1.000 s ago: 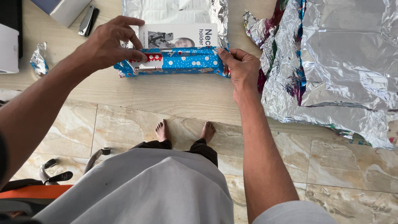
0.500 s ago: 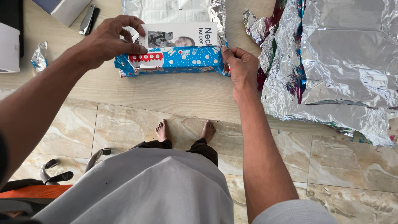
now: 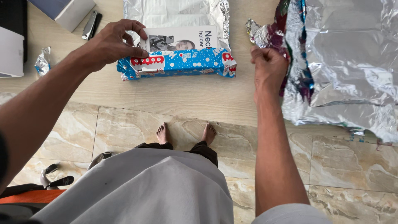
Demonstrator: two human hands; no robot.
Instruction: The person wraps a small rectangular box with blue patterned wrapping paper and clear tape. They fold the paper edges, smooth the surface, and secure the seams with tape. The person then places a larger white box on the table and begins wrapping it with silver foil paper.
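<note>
Standing — nearest: bare feet (image 3: 184, 133) on a marbled tile floor (image 3: 344, 166), just short of the counter (image 3: 186, 95) edge.
Right hand: right hand (image 3: 268, 68) is curled loosely at the counter's right, clear of the box; its fingers lie against the crumpled edge of the big foil sheet (image 3: 348, 62), and whether they pinch it I cannot tell.
Left hand: left hand (image 3: 110, 43) presses down on the left end of the box, thumb on the blue flap, fingers arched above — closed on the wrap there.
Box: white box (image 3: 180, 39) lies flat mid-counter, its near side covered by blue dotted wrapping paper (image 3: 178, 63), its far side resting on the wrap's silver inner face (image 3: 174, 12).
Far left: a small foil scrap (image 3: 42, 61), a nail clipper (image 3: 90, 25) and a pale carton (image 3: 66, 10) sit well apart from the box.
</note>
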